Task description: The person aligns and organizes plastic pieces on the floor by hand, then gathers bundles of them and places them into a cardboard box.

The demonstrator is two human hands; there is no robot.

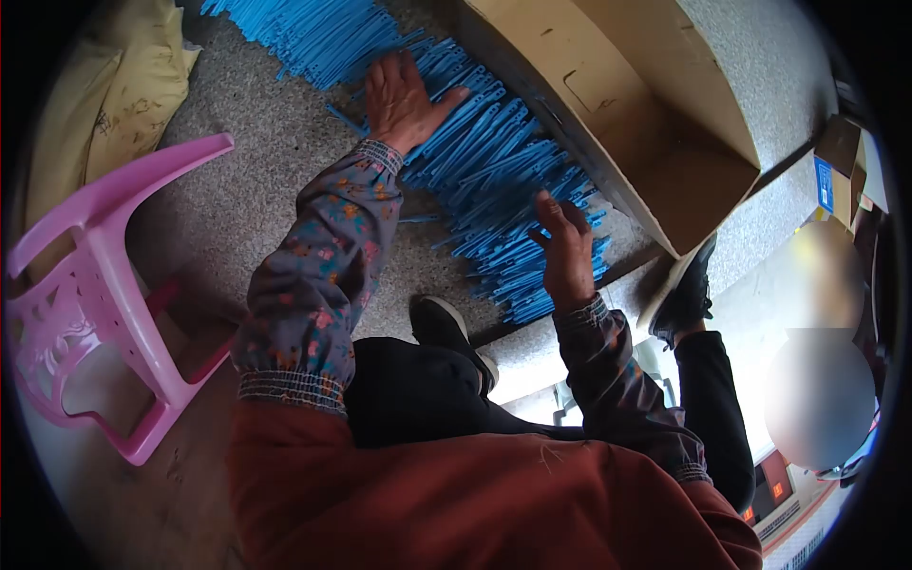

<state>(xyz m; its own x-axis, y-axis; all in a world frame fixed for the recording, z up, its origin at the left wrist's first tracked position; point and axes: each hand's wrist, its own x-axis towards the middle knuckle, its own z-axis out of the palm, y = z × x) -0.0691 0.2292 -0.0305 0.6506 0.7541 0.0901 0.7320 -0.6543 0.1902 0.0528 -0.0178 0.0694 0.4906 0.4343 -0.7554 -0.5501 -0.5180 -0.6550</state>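
Note:
A long heap of thin blue plastic strips (475, 157), many with flat heads, lies across the speckled floor. My left hand (399, 106) rests palm down at the near edge of its upper part, fingers extended and thumb stretched out to the side. Over the lower right part is my right hand (568, 256), its fingers slightly bent and apart, with no strip visible in it. Whether its fingertips touch the strips I cannot tell. Another dense bundle of blue strips (304, 38) continues to the upper left.
An open cardboard box (608, 85) stands just beyond the heap. To the left is a pink plastic chair (142, 323), with a tan sack (133, 85) behind it. My shoes (442, 323) are close to the strips. A smaller carton (841, 166) sits far right.

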